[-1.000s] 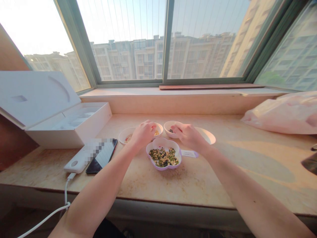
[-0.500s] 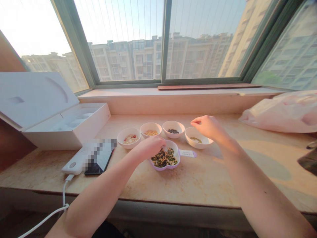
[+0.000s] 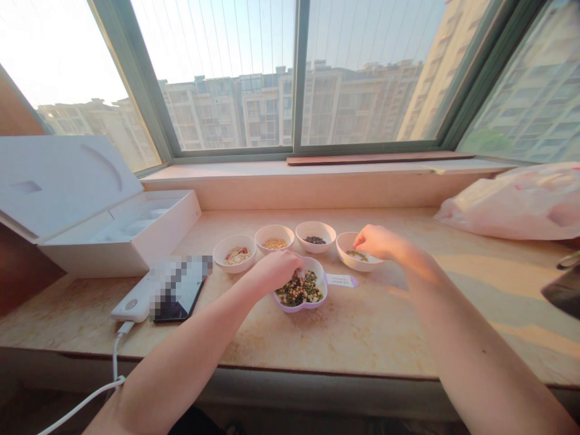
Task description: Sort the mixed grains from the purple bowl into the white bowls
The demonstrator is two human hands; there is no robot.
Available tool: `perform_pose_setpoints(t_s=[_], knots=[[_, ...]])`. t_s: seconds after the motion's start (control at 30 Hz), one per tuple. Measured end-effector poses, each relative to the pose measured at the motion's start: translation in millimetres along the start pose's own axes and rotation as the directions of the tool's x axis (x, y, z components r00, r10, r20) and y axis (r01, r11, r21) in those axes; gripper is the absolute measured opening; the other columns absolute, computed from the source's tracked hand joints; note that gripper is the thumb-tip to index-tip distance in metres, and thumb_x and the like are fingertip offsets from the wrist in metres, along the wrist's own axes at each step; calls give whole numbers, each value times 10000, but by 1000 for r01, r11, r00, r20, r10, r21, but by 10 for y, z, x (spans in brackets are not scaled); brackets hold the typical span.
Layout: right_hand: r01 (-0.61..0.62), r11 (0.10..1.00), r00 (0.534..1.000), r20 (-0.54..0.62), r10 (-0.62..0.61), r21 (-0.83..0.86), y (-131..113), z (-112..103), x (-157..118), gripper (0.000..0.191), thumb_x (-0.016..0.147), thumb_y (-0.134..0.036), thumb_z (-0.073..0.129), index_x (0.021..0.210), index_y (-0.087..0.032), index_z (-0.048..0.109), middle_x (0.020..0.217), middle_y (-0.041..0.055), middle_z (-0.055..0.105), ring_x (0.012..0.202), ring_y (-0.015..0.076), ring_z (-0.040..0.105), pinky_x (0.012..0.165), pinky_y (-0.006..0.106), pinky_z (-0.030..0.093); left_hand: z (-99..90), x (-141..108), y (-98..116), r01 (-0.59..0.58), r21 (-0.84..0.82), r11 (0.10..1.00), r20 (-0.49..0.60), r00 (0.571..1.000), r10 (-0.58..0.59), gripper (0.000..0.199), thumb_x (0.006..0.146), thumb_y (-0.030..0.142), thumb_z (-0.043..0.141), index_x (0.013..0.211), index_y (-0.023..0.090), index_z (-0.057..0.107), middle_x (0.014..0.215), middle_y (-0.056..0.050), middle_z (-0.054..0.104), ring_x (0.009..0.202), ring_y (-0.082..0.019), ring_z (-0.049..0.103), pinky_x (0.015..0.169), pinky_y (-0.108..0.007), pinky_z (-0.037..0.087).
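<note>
Only the head view is available, and the scene is seen from above the stone worktop (image 3: 362,338) of a window sill. The right hand (image 3: 378,241) is held with its fingers (image 3: 360,240) drawn together in a small pinch, and directly below these fingers is found a white bowl of green seeds (image 3: 357,255). The fingertips are placed just over this bowl, but whether some seeds are held between them cannot be told. Of the two hands, the right is the nearer to this bowl; being round, the bowl shows no long axis.

The left hand (image 3: 274,270) is curved over the rim of a lilac-edged flower-shaped dish (image 3: 299,305), which is filled with mixed beans and seeds (image 3: 299,290). Its fingers (image 3: 295,260) are bent down toward the mix, and no clear grasp can be seen. To the left of the right fingers, three more white bowls are set in a row: dark seeds (image 3: 316,237), yellow grains (image 3: 274,240), and pale pieces with red bits (image 3: 234,255). Just right of the dish, a paper label (image 3: 342,281) is lying. Farther left of the left fingers, an opened white box (image 3: 118,235) is standing.
</note>
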State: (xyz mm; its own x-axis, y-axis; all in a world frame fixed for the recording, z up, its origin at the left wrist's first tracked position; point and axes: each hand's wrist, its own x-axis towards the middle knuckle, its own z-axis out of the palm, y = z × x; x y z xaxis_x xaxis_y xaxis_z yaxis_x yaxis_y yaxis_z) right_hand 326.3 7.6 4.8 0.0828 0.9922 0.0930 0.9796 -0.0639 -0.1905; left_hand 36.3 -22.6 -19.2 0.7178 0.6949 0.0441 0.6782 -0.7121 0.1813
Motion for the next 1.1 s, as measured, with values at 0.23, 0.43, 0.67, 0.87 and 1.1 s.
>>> perform_pose_setpoints(t_s=[0.23,0.43,0.67,0.87,1.1], knots=[[11,1000,982,190,-11,1,-56,-62,-10,126,733,-361,715,724,-255,783,752,57,736,701,217,654,619,302,455,-53,-37,69,-37,20,999,32,999,37,346,892,25,493,959,191,790,1107,-68,777,1030,-210,714,918,-298,514],[-16,1000,982,188,13,12,-127,-105,-47,183,800,-341,654,820,-234,800,835,86,765,754,224,670,648,297,445,-153,-156,152,-124,6,992,54,991,124,220,931,373,659,869,187,759,1016,-82,737,969,-235,702,848,-325,524],[-36,999,985,170,32,24,-232,-128,-125,206,814,-359,629,836,-246,800,833,70,774,741,222,677,613,290,411,-163,-136,137,-163,-4,987,83,983,163,156,895,192,646,748,195,698,937,-53,710,945,-211,672,853,-311,501],[-67,997,990,125,61,49,-299,-148,-185,256,823,-366,616,936,-252,816,881,85,787,745,230,684,584,292,394,-185,-128,186,-120,-36,992,93,988,123,320,896,40,493,806,214,746,944,-36,744,936,-180,671,856,-271,475],[-74,997,993,93,71,25,-303,-163,-190,294,872,-424,593,958,-249,813,1006,102,798,829,252,701,606,308,403,-167,-121,130,-89,-73,993,80,992,94,330,848,14,550,977,218,775,1074,-43,762,1025,-211,689,878,-289,491]])
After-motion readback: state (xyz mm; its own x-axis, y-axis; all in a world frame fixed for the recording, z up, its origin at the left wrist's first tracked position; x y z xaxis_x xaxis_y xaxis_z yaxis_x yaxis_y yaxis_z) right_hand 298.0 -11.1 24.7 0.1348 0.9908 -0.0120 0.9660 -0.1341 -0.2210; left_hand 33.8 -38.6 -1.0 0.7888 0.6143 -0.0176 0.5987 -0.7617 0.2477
